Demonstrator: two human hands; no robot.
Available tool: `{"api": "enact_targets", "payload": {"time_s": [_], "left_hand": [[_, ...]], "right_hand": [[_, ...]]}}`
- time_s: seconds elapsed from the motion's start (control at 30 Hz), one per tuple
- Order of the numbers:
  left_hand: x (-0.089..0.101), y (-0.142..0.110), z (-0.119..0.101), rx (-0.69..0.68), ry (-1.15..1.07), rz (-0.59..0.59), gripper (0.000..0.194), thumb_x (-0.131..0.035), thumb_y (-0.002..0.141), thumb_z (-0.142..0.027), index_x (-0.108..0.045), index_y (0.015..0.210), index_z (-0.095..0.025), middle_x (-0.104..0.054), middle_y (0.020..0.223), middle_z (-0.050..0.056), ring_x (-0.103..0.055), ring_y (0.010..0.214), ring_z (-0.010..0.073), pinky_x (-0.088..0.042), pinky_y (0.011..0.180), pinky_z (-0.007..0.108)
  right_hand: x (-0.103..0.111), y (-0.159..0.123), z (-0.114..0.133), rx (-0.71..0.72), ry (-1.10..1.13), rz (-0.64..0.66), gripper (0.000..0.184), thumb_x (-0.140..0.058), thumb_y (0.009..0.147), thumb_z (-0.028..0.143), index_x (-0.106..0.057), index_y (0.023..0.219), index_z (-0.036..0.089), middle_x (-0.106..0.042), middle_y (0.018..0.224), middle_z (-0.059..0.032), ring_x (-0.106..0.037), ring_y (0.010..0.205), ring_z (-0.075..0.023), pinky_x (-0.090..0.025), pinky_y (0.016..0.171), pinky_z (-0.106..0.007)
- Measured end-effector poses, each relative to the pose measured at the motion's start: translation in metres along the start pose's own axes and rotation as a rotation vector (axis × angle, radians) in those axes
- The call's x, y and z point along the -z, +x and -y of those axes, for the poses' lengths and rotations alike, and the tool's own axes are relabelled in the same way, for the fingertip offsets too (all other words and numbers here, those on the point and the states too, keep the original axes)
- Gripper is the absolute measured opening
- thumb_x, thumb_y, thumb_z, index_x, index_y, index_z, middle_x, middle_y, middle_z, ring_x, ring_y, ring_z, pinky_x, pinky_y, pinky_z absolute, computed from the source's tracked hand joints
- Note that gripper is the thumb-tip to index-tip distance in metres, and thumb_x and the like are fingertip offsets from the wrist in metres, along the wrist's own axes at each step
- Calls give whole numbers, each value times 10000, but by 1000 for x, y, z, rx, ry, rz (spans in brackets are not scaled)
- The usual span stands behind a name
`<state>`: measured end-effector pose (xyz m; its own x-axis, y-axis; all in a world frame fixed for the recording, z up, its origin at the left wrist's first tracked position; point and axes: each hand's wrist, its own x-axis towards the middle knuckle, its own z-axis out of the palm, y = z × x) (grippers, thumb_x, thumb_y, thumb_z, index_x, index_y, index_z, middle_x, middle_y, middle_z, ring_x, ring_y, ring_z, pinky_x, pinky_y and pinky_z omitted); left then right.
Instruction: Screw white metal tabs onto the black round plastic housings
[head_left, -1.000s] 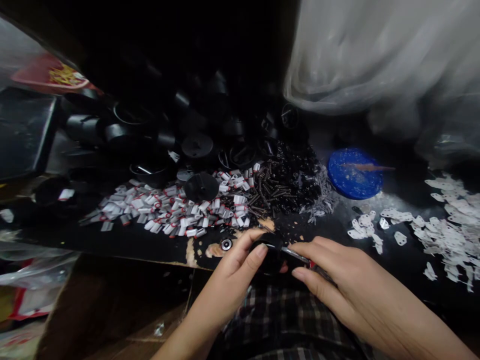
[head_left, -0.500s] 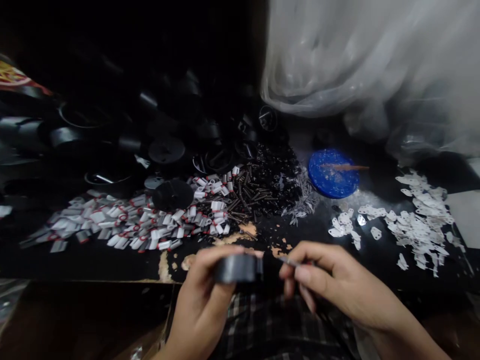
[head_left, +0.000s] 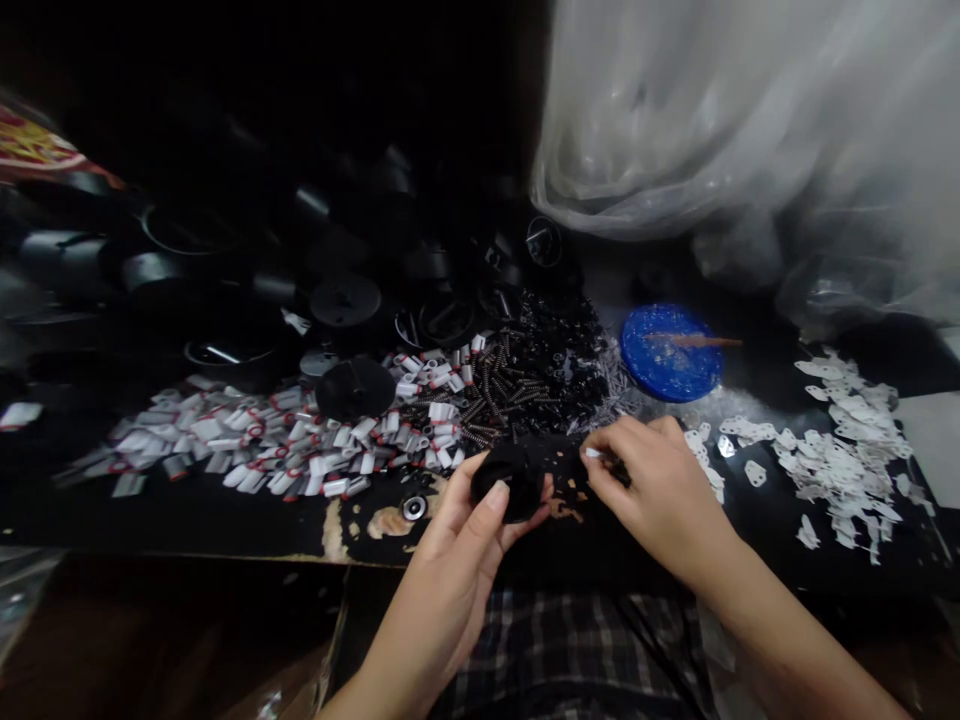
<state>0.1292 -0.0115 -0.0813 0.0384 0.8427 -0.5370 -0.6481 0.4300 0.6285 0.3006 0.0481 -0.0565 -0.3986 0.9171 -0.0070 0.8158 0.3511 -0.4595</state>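
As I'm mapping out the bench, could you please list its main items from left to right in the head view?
Heap of white, red-ended sleeves, coil springs, round blue lid, larger heap of flat white plates.

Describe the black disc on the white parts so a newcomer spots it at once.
On the black table, go left from the blue disc to the wide pile of white parts with red bits. The black disc lies at that pile's far side. Its lookalike sits farther back among black parts; only the nearer one overlaps the white pile.
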Motion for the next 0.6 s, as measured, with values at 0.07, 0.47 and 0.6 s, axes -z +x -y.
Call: {"api": "enact_targets", "payload": {"time_s": [0.07,0.47,0.6], "left_hand": [[-4,1,2,32,-60,16,208,-584,901,-305,-626,1097,-248,-689,1115,34,-636,1073,206,-524,952,391],[-2,-2,10,-4,-73,25,206,-590,899,-292,-614,1102,-265,-722,1063,19,-677,981,156,-516,943,315],[-2,-5,9,22,-6,26,308,-617,879,-322,-593,1185,-302,-669,1217,15,-614,1133,182,-503,942,270]], "right_hand": [[1,-6,7,13,74,-6,81,-553,890,172,-626,868,199,-652,809,3,-541,734,-143,-344,740,-306],[-2,-19,17,-75,378,-49,88,-564,905,229,-612,833,214,-637,836,-5,-542,794,-157,-386,734,-314],[1,-20,22,30,388,-125,64,-582,876,162,-591,835,211,-632,813,15,-566,781,-135,-376,748,-310]]}}
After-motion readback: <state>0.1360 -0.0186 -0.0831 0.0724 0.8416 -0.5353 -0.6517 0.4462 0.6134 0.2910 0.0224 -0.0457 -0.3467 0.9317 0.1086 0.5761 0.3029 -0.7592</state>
